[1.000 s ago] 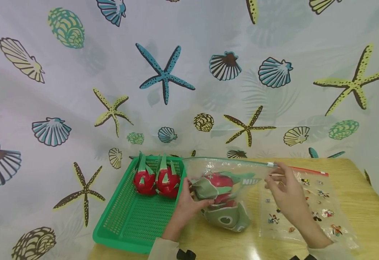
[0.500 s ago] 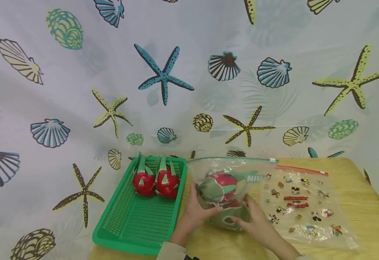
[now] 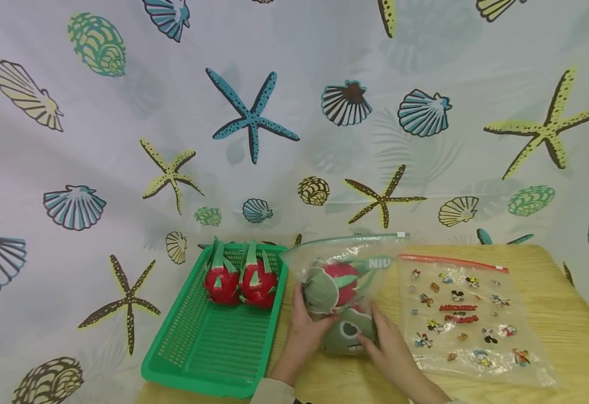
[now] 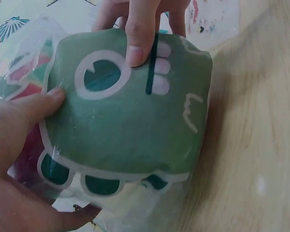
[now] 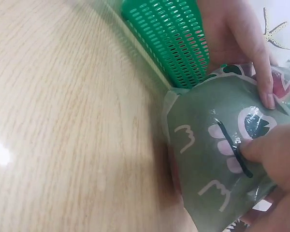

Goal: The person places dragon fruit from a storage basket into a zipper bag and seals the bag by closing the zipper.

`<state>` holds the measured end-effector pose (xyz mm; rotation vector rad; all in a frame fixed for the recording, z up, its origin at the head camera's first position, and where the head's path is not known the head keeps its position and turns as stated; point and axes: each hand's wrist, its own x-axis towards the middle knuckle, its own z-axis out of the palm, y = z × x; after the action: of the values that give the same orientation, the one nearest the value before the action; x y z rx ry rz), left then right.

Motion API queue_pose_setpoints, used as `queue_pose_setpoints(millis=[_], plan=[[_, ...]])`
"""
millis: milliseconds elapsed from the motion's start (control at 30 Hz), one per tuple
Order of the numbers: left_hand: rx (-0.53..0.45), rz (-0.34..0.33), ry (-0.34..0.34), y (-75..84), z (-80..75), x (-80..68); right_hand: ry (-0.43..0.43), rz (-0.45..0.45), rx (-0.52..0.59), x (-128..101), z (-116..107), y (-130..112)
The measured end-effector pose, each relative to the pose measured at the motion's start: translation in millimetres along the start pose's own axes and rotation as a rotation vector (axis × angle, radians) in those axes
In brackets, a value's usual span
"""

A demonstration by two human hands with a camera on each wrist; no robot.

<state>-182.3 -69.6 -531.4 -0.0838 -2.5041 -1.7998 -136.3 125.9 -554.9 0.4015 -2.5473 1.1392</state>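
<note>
On a wooden table [image 3: 552, 314] before a seashell curtain [image 3: 294, 112], our left hand [image 3: 304, 331] and right hand [image 3: 390, 350] clasped the filled bag [image 3: 345, 297] beside a green basket [image 3: 208, 348].

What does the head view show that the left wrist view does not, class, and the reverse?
Only the head view shows the green basket with two dragon fruits and the flat cartoon-printed bag on the table. Only the left wrist view shows the green printed face close up: eye, mouth line, pink spots. Both show the clear bag with the left hand and right hand holding it.
</note>
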Motion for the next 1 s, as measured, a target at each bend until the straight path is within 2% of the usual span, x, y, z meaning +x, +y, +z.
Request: queue_pose_setpoints(millis=[133, 400, 533, 800, 1000], plan=[[0.003, 0.01, 0.093, 5.8, 2.1, 3.3, 0.042, -0.023, -0.019, 2.6, 0.6, -3.6], [0.067, -0.036, 0.158, 9.7, 7.0, 9.6, 0.036, 0.031, -0.011, 8.1, -5.5, -8.2], [0.036, -0.046, 0.12, 6.5, 10.5, 18.9, 0.015, 0.074, 0.016, 15.1, -7.9, -7.8], [-0.002, -0.105, 0.026, 1.7, 20.6, 32.2, -0.022, 0.11, 0.013, 22.2, -4.9, -0.7], [0.009, -0.132, 0.002, -1.6, 26.7, 36.6, -0.092, 0.157, 0.042, 25.3, -5.6, 5.1]])
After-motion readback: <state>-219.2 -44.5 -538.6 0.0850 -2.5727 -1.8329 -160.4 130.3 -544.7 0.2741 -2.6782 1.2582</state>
